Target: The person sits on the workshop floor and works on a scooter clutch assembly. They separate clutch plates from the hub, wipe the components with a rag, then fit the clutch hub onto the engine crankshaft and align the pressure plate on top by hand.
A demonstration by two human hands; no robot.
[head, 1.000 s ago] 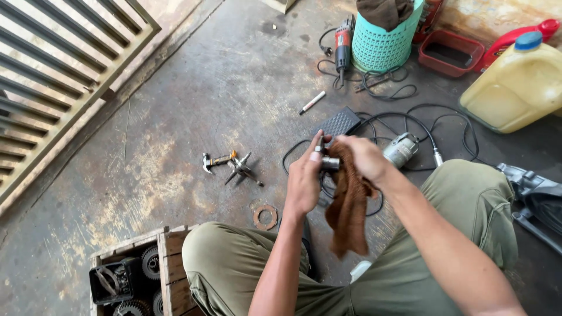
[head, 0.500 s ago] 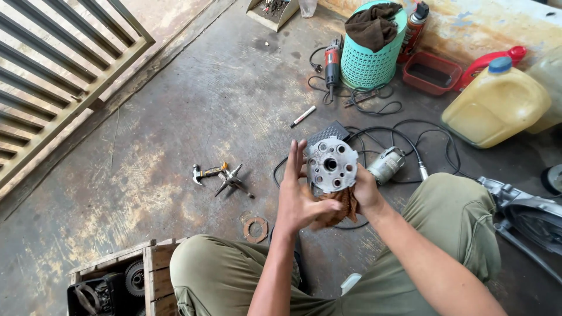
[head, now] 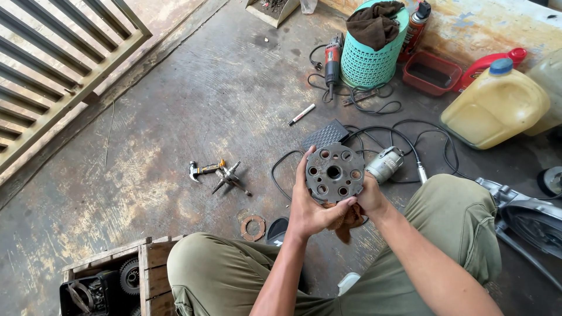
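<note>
Round metal disc: dull grey, ringed with dark holes. Rag beneath it: rusty brown. Trousers: olive green. Basket: teal lattice weave, dark brown cloth on top. Jug: pale yellow, blue cap. Tray: red. Hammer: orange-and-black handle. Floor: grey concrete, blotchy tan stains. Gasket ring: rust-orange.
</note>
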